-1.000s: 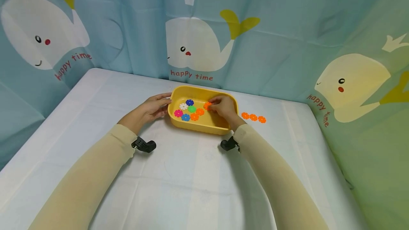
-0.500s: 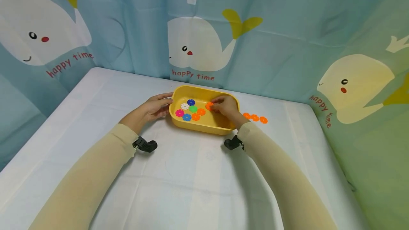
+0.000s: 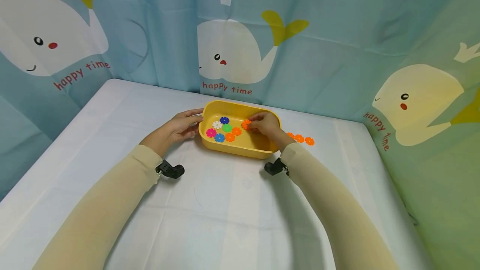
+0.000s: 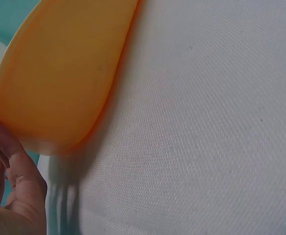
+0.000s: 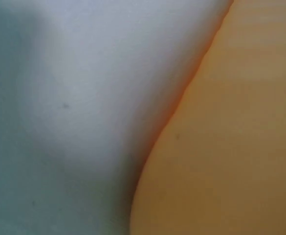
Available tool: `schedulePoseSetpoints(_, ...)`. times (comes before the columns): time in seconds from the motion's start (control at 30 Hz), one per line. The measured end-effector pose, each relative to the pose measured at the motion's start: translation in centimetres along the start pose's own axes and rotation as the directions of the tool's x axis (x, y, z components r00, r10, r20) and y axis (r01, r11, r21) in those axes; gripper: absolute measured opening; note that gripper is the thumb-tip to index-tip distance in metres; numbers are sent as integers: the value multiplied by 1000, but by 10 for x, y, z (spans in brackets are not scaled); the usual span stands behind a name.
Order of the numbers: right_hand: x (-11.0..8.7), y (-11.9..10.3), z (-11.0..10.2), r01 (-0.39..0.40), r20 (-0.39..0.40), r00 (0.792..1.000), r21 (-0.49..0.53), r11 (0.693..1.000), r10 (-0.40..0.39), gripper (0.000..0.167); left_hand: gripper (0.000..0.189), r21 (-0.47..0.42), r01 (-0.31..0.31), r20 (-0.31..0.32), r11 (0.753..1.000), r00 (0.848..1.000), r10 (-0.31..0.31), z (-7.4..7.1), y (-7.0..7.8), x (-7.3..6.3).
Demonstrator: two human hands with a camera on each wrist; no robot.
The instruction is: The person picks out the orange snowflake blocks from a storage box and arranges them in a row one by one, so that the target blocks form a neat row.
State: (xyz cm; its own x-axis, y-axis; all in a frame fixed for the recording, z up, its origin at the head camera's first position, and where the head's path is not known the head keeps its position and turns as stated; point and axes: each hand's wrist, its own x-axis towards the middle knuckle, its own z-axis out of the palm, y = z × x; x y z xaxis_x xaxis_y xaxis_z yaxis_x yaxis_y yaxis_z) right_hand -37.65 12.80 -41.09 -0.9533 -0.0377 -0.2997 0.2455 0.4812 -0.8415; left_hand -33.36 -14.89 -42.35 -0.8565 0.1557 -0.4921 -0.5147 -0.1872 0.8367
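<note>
Near the table's far edge is a shallow yellow plastic basin (image 3: 262, 143). My left hand (image 3: 180, 126) holds its left end, and in the left wrist view the thumb (image 4: 8, 142) lies against the wall by the rim. Inside the basin my right hand (image 3: 267, 126) pinches an orange snowflake disc (image 3: 245, 124), partly covered by the fingers. Toward the basin's left lie loose snowflake discs: dark blue (image 3: 224, 120), white (image 3: 217, 125), green (image 3: 226, 128), pink (image 3: 211, 133), light blue (image 3: 219, 138) and two orange (image 3: 236, 131). The right wrist view shows the basin's outer wall (image 5: 231, 147), no fingers.
A row of three orange snowflake discs (image 3: 299, 138) lies on the table right of the basin, the nearest partly hidden by my right wrist. The white tablecloth (image 3: 217, 207) covers the table. A blue whale-print curtain (image 3: 322, 66) hangs behind it.
The view shifts slightly, so the basin sits a little farther right. My right wrist moves slightly right, now partly covering the row's nearest disc. Both hands stay at the basin.
</note>
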Motion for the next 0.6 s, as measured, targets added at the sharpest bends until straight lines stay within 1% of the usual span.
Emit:
schedulePoseSetpoints(0.13, -3, -2, -2, -2, 23, 1000, 20, 1000, 1, 33, 52, -2, 5, -7, 1000, 1000, -5, 0, 0, -1)
schedulePoseSetpoints(0.3, -7, -4, -5, 20, 37, 999, 32, 999, -21, 33, 51, -1, 7, -22, 1000, 1000, -7, 1, 0, -1)
schedulePoseSetpoints(0.43, -12, -5, -8, 41, 29, 999, -3, 999, -40, 32, 50, -2, -3, -31, 1000, 1000, 3, 2, 0, -2)
schedulePoseSetpoints(0.6, -21, -8, -13, 50, 40, 998, -65, 997, -47, 31, 51, 61, -36, -42, 997, 998, 39, 2, 0, -2)
